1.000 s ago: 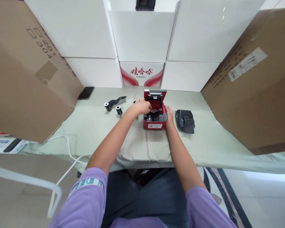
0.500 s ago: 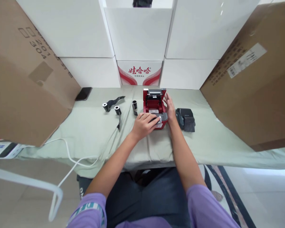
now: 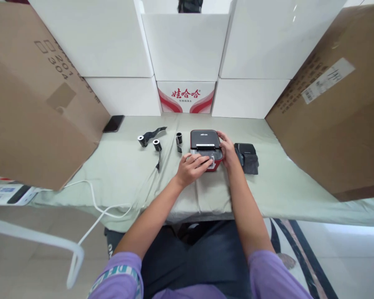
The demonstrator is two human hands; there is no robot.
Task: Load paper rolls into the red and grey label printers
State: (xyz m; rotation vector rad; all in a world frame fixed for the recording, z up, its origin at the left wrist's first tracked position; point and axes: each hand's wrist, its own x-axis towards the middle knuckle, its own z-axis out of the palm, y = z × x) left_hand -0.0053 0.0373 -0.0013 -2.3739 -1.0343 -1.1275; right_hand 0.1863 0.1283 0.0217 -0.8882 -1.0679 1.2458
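Note:
A small red-and-black receipt printer (image 3: 205, 139) stands on the cloth-covered table, its black lid down. My left hand (image 3: 191, 168) lies across the printer's front top, fingers stretched out flat over the dark front panel, where a shiny patch shows near the fingertips. Along the right side, my right hand (image 3: 227, 151) is curved round the printer with its fingertips near the back corner. Left of the printer are a small dark paper roll (image 3: 179, 137), a second roll (image 3: 156, 145) and a third roll (image 3: 141, 141), each with a loose dark strip.
Just right of my right hand sits a dark grey device (image 3: 247, 158) with a dark strip hanging from it. A phone (image 3: 114, 123) lies at the back left. Large cardboard boxes (image 3: 336, 124) flank the table, white boxes (image 3: 185, 50) wall the back, and a white cable (image 3: 95, 203) crosses the left front.
The printer's lid stood raised before and is down now. My left hand came out of the open compartment to the front panel. My right hand remains at the right side.

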